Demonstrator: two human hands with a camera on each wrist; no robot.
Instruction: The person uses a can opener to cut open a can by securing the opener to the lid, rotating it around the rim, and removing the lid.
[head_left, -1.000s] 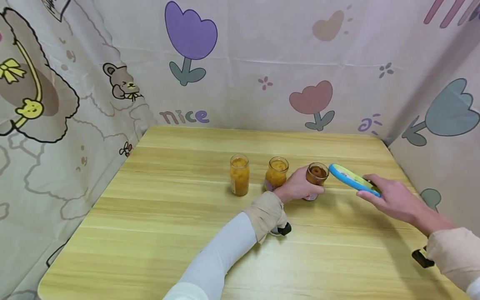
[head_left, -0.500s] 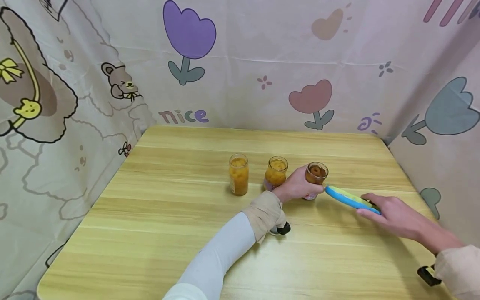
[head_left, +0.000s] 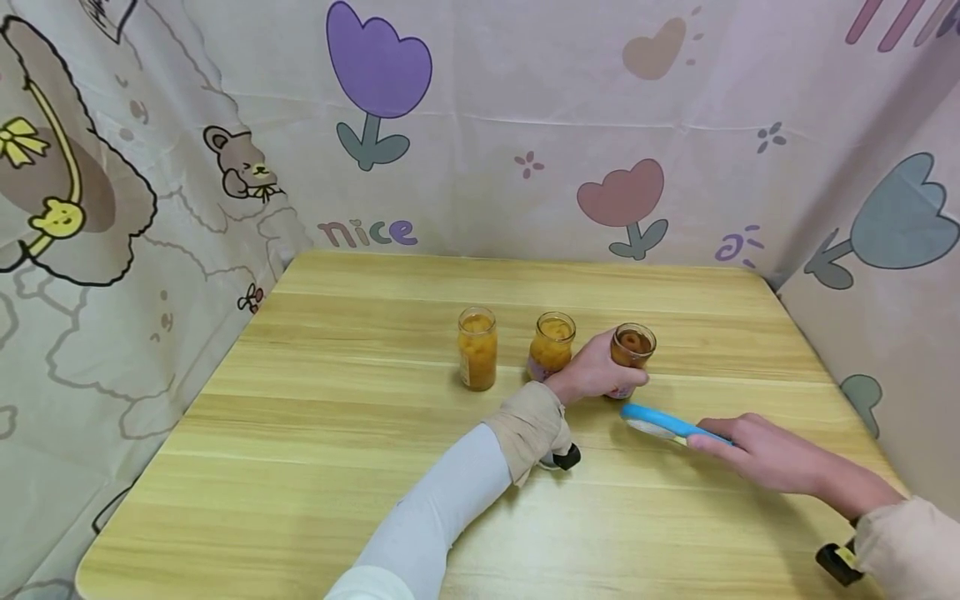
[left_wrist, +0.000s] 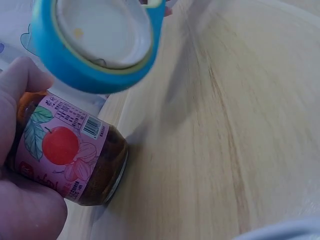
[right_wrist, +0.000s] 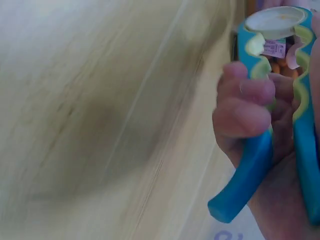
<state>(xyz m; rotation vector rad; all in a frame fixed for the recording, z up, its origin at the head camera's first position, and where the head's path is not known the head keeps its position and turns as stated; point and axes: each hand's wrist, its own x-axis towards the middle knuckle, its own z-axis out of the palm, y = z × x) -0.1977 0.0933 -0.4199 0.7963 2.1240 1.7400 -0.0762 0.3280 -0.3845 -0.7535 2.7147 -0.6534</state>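
Observation:
My left hand [head_left: 600,368] grips an open glass jar [head_left: 633,342] of dark brown contents, standing at the right of the row. In the left wrist view its pink label shows a red fruit and a barcode. My right hand [head_left: 765,454] holds a blue and green jar opener [head_left: 660,419], in front of and apart from the jar. A white lid [left_wrist: 105,30] sits in the opener's ring, underside showing in the left wrist view. In the right wrist view, fingers curl round one of the opener's two wavy handles [right_wrist: 250,170].
Two more open glass jars stand to the left: a shorter jar [head_left: 552,343] of yellow-orange contents beside my left wrist, and a taller jar [head_left: 478,354]. All are on a wooden table [head_left: 337,400]. A patterned curtain [head_left: 480,167] hangs behind it.
My right hand has moved the jar opener down towards the front of the table and left, tilting it so the lid's underside shows. My left hand stays on the brown jar.

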